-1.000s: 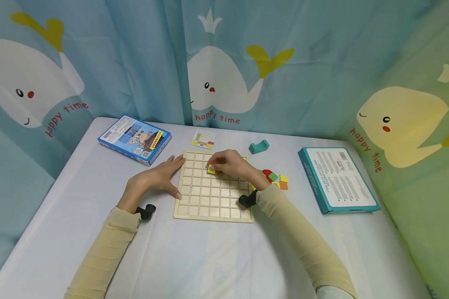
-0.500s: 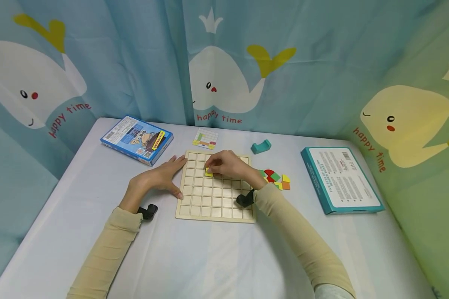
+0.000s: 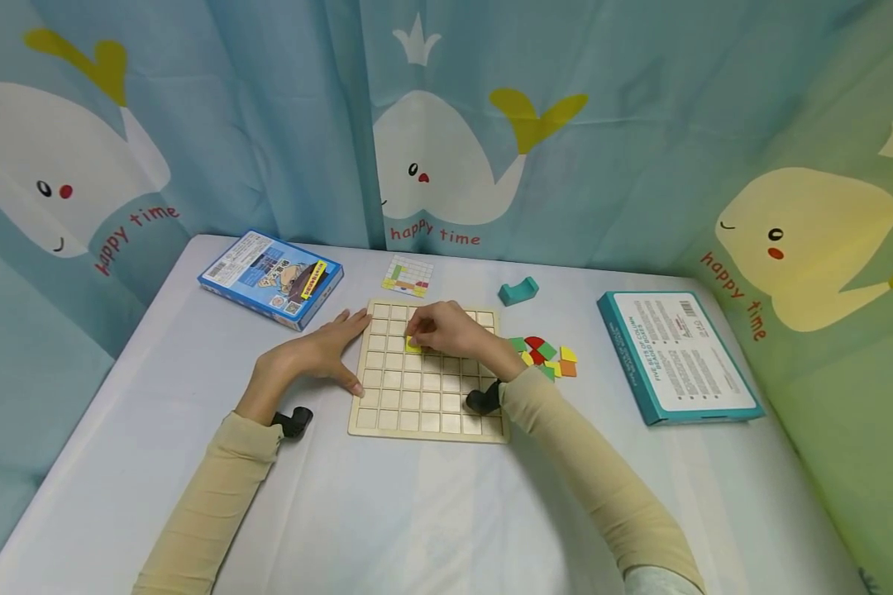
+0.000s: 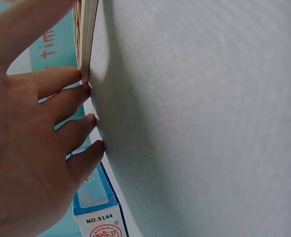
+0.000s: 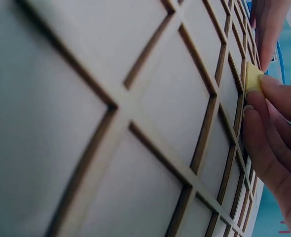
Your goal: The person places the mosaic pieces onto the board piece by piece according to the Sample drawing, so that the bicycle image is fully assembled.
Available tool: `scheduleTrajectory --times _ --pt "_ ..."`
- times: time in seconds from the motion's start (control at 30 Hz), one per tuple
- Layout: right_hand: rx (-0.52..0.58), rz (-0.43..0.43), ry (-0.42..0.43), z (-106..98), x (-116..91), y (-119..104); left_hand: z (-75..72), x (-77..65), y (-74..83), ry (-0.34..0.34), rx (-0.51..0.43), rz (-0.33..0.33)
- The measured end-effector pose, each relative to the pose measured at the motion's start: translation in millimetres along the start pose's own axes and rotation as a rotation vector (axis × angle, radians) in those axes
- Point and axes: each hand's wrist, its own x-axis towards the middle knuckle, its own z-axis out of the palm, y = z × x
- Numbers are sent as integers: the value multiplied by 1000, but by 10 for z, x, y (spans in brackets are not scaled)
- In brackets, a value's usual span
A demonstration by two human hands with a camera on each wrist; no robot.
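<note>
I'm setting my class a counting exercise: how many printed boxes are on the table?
2: a blue box at the back left, beyond the grid board, and a teal box on the right, past the loose coloured pieces. No other box shows, and neither is hidden.

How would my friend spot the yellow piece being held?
On the white table, find the gridded wooden board. Toward its far edge, the right hand pinches a small yellow piece. The other coloured pieces lie loose, right of the board; only this one is held.
</note>
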Motion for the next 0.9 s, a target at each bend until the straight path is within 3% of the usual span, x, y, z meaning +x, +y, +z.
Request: scheduleTrajectory --times 0.5,0.9 --pt "-67 9 53 -28 -77 -51 -18 5 32 2 -4 -11" --pt "-27 -27 125 -174 -368 126 10 18 18 6 -8 -16"
